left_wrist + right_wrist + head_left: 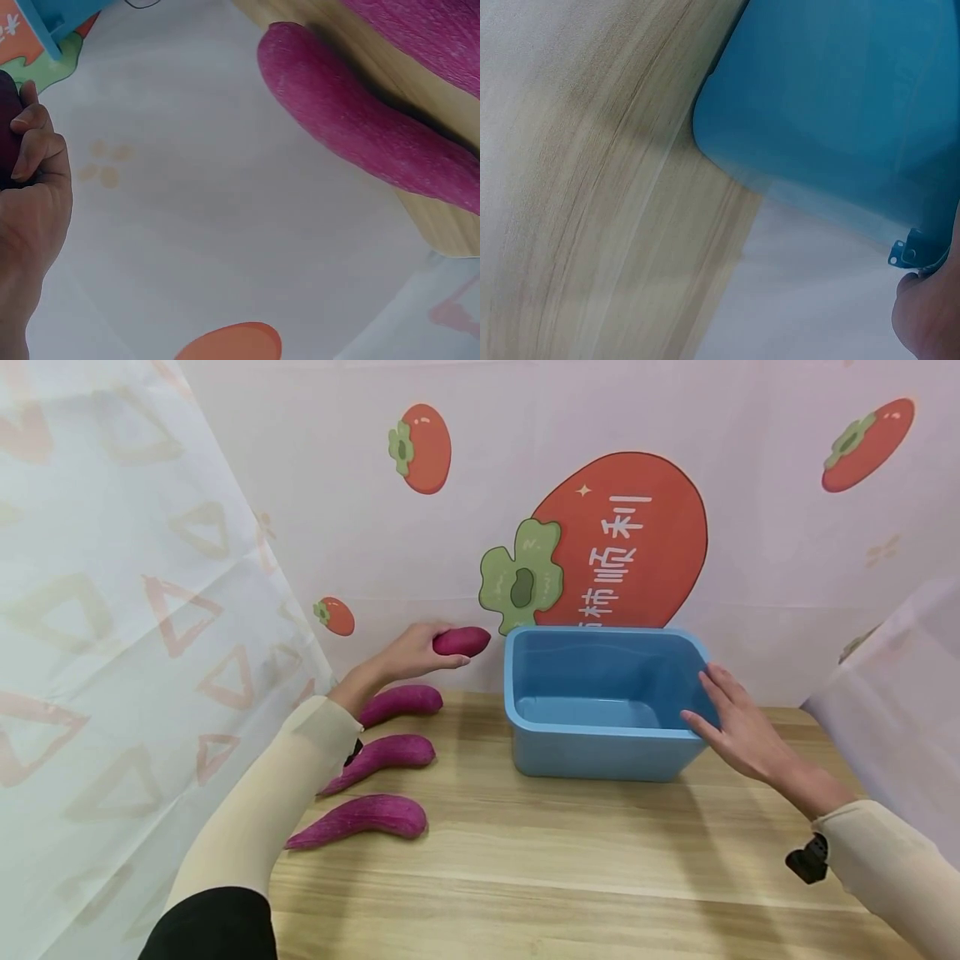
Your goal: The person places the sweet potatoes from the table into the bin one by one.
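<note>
My left hand [415, 652] grips a purple sweet potato [463, 642] above the table, left of the blue bin [600, 760]. In the left wrist view, the fingers of that hand [37, 180] curl round the held sweet potato, which is partly cut off by the frame's edge. Three more sweet potatoes lie in a column on the table: a far one [408, 699], a middle one [393, 753] and a near one [375, 817]. My left forearm partly hides the far two. My right hand [738, 727] rests with fairly straight fingers on the bin's right rim, at the near corner.
The wooden table [525, 877] meets a white cloth backdrop [300, 468] printed with persimmons, just behind the bin. Another printed cloth [112, 652] hangs along the left side, and a white cloth [900, 710] stands at the right.
</note>
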Demonstrator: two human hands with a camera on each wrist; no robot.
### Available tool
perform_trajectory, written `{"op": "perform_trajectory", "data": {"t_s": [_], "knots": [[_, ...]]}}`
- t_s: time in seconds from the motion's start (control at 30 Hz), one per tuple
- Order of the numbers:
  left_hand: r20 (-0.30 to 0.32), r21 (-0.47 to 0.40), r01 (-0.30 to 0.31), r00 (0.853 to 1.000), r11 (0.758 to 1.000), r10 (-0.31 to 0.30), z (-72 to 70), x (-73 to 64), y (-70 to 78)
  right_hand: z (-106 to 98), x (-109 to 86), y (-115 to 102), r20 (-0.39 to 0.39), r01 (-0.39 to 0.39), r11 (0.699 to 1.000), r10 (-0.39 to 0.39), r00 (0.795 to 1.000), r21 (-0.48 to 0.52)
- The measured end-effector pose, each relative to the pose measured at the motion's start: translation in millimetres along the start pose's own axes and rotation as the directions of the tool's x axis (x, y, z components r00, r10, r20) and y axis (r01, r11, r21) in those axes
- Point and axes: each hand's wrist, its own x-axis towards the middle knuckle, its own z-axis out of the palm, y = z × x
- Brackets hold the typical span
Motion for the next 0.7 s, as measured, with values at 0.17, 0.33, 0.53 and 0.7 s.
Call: {"op": "perform_trajectory", "data": {"t_s": [0.17,0.33,0.53,0.7], "knots": [[0.01,-0.008,-0.005,1.0,1.0,0.005,1.3,4.1,6.5,0.0,0.6,0.1,0.002,-0.002,1.0,0.002,1.0,0.004],[0.02,-0.021,-0.004,1.0,1.0,0.004,3.7,9.2,13.7,-0.3,0.8,-0.1,0.009,-0.005,1.0,0.005,1.0,0.004],[0.036,-0.034,-0.016,0.999,0.999,0.017,6.5,15.8,25.0,-0.5,0.0,0.2,0.006,-0.006,1.0,0.006,1.0,0.004],[0.052,-0.045,-0.035,0.998,0.998,0.037,10.3,21.7,31.1,-0.4,0.0,0.7,0.008,-0.004,1.0,0.004,1.0,0.003]]}}
